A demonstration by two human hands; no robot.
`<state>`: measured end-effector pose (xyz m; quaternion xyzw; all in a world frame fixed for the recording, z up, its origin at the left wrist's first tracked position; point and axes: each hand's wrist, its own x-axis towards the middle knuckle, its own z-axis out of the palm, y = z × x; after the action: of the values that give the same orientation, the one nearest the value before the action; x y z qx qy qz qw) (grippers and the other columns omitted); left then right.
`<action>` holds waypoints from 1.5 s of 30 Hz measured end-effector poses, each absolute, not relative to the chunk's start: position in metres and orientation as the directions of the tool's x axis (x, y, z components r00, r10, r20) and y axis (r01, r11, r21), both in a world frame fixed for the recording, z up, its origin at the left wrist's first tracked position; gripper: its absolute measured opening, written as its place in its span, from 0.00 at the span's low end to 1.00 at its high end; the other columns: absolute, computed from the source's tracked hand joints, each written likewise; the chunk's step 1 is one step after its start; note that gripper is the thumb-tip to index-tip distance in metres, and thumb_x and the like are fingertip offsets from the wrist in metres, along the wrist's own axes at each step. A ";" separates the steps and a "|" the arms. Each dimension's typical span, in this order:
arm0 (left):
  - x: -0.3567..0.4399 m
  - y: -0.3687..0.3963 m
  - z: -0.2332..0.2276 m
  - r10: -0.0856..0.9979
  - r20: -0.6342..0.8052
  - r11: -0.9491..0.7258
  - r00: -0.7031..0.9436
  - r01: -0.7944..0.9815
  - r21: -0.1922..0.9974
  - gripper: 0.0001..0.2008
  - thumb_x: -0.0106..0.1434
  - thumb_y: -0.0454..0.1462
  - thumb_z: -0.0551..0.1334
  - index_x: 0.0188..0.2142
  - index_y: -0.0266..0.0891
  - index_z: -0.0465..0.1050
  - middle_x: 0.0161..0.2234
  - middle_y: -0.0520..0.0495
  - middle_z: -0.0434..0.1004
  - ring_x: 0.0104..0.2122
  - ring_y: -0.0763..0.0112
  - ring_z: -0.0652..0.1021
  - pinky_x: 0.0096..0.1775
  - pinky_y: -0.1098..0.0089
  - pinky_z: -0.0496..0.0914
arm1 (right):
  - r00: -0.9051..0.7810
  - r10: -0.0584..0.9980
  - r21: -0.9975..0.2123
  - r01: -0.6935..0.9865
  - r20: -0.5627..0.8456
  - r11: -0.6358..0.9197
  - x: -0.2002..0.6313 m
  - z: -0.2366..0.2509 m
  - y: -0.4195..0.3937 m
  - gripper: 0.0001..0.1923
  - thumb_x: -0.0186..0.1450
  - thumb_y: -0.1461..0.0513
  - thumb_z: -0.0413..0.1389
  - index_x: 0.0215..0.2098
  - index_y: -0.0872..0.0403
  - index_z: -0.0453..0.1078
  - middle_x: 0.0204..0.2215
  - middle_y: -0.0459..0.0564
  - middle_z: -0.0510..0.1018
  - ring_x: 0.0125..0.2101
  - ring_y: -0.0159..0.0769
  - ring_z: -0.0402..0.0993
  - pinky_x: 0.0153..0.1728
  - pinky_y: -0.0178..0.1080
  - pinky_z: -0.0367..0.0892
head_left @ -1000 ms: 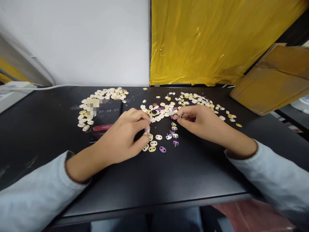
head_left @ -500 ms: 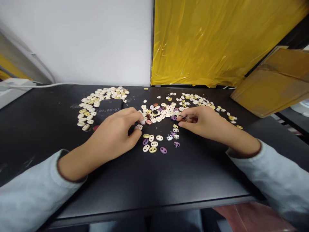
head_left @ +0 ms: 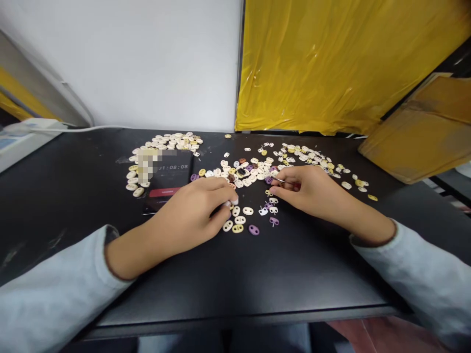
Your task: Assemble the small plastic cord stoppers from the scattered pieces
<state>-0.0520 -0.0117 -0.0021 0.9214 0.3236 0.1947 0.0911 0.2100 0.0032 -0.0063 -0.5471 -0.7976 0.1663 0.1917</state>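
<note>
Fingers (head_left: 231,200) of L hand (head_left: 191,215) pinch a small white piece, mostly hidden, shape unclear. R hand (head_left: 305,189) grips a thin metal pin (head_left: 278,180), long axis roughly level, tip pointing left toward the scattered beads (head_left: 250,171). Beads on the counter (head_left: 257,274) too many to count; five ovals lie just right of L fingers. Phone (head_left: 167,184) partly blurred.

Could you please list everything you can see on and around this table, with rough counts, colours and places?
Table: one, black, fills the foreground.
Small two-hole pieces: many, mostly cream, some yellow and purple, scattered mid-table.
Second heap: many, cream and yellow, far left of centre.
Phone: one, black, timer showing, beside that heap.
Plastic sheet: one, yellow, behind.
Cardboard box: one, brown, far right.
Left hand: pinching a pale piece.
Right hand: holding a thin metal tool.
</note>
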 end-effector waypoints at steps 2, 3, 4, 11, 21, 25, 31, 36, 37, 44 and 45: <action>-0.051 -0.013 -0.002 0.613 0.311 -0.789 0.726 0.536 0.300 0.10 0.65 0.28 0.55 0.36 0.35 0.75 0.33 0.46 0.76 0.35 0.65 0.76 0.40 0.65 0.70 | -0.305 0.945 -0.492 0.809 0.119 0.323 0.209 -0.007 0.003 0.07 0.61 0.58 0.59 0.31 0.54 0.72 0.21 0.44 0.73 0.21 0.31 0.67 0.24 0.35 0.58; -0.050 -0.013 -0.002 0.608 0.322 -0.792 0.726 0.528 0.305 0.10 0.65 0.28 0.55 0.36 0.35 0.76 0.33 0.46 0.76 0.35 0.66 0.76 0.40 0.66 0.70 | -0.299 0.947 -0.498 0.808 0.117 0.316 0.209 -0.008 0.003 0.07 0.61 0.59 0.59 0.30 0.54 0.71 0.21 0.44 0.73 0.21 0.31 0.67 0.24 0.35 0.58; -0.050 -0.014 -0.002 0.609 0.337 -0.792 0.718 0.526 0.310 0.10 0.65 0.28 0.55 0.36 0.34 0.76 0.34 0.46 0.76 0.35 0.66 0.77 0.41 0.66 0.70 | -0.298 0.947 -0.501 0.806 0.118 0.315 0.209 -0.008 0.002 0.06 0.61 0.59 0.59 0.30 0.54 0.70 0.21 0.44 0.73 0.21 0.31 0.67 0.24 0.35 0.58; -0.047 -0.018 -0.002 0.666 0.409 -0.742 0.624 0.497 0.450 0.09 0.65 0.28 0.58 0.43 0.33 0.75 0.41 0.43 0.78 0.41 0.67 0.78 0.45 0.69 0.71 | -0.304 0.934 -0.625 0.697 0.185 0.351 0.208 -0.004 -0.002 0.06 0.62 0.60 0.58 0.30 0.54 0.69 0.24 0.45 0.76 0.24 0.32 0.71 0.27 0.35 0.62; -0.036 -0.033 -0.004 0.740 0.435 -0.623 0.514 0.280 0.730 0.02 0.63 0.32 0.66 0.36 0.37 0.76 0.31 0.53 0.79 0.31 0.76 0.76 0.36 0.75 0.71 | -0.610 0.754 -0.652 0.473 0.242 0.592 0.187 0.000 -0.034 0.02 0.67 0.63 0.57 0.37 0.54 0.69 0.25 0.41 0.74 0.23 0.26 0.67 0.26 0.30 0.60; -0.036 -0.032 -0.006 0.724 0.433 -0.633 0.536 0.268 0.726 0.03 0.63 0.30 0.65 0.38 0.36 0.76 0.31 0.52 0.78 0.30 0.77 0.75 0.35 0.76 0.70 | -0.648 0.719 -0.612 0.470 0.250 0.636 0.189 0.000 -0.035 0.01 0.67 0.66 0.56 0.37 0.55 0.68 0.25 0.41 0.73 0.22 0.25 0.66 0.25 0.30 0.59; -0.038 -0.030 -0.008 0.568 0.466 -0.766 0.679 0.229 0.601 0.05 0.66 0.30 0.64 0.42 0.35 0.74 0.38 0.47 0.77 0.37 0.74 0.77 0.41 0.74 0.71 | -0.684 0.693 -0.569 0.484 0.228 0.665 0.186 0.001 -0.035 0.05 0.63 0.70 0.56 0.33 0.54 0.67 0.19 0.37 0.68 0.19 0.23 0.63 0.24 0.28 0.56; -0.041 -0.033 -0.006 0.573 0.433 -0.780 0.696 0.300 0.549 0.05 0.68 0.29 0.59 0.43 0.35 0.71 0.39 0.46 0.75 0.39 0.71 0.75 0.44 0.72 0.69 | -0.637 0.708 -0.570 0.473 0.304 0.671 0.184 -0.002 -0.037 0.05 0.63 0.68 0.58 0.31 0.54 0.67 0.19 0.37 0.67 0.18 0.22 0.61 0.22 0.28 0.54; -0.040 -0.034 -0.005 0.592 0.425 -0.765 0.685 0.311 0.565 0.05 0.68 0.29 0.59 0.43 0.35 0.70 0.39 0.46 0.74 0.39 0.72 0.75 0.43 0.72 0.69 | -0.615 0.718 -0.580 0.470 0.327 0.666 0.183 -0.002 -0.038 0.05 0.63 0.69 0.58 0.30 0.54 0.67 0.19 0.37 0.67 0.18 0.21 0.60 0.21 0.28 0.54; -0.036 -0.037 -0.002 0.675 0.345 -0.668 0.653 0.342 0.661 0.04 0.69 0.29 0.55 0.41 0.38 0.66 0.38 0.49 0.69 0.38 0.72 0.71 0.42 0.71 0.67 | -0.520 0.743 -0.588 0.467 0.422 0.661 0.181 -0.001 -0.043 0.07 0.63 0.69 0.58 0.28 0.53 0.67 0.17 0.37 0.64 0.17 0.23 0.57 0.20 0.30 0.54; -0.035 -0.037 -0.002 0.677 0.329 -0.663 0.658 0.350 0.662 0.05 0.70 0.29 0.54 0.41 0.38 0.65 0.39 0.49 0.69 0.39 0.72 0.70 0.43 0.71 0.66 | -0.527 0.741 -0.586 0.468 0.416 0.661 0.181 0.000 -0.043 0.08 0.63 0.69 0.58 0.28 0.53 0.67 0.17 0.37 0.64 0.16 0.23 0.57 0.20 0.31 0.53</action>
<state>-0.0352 -0.0374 -0.0022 0.8652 0.2967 0.2876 0.2840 0.1808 -0.0433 0.0002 -0.3560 -0.8491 0.2063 0.3313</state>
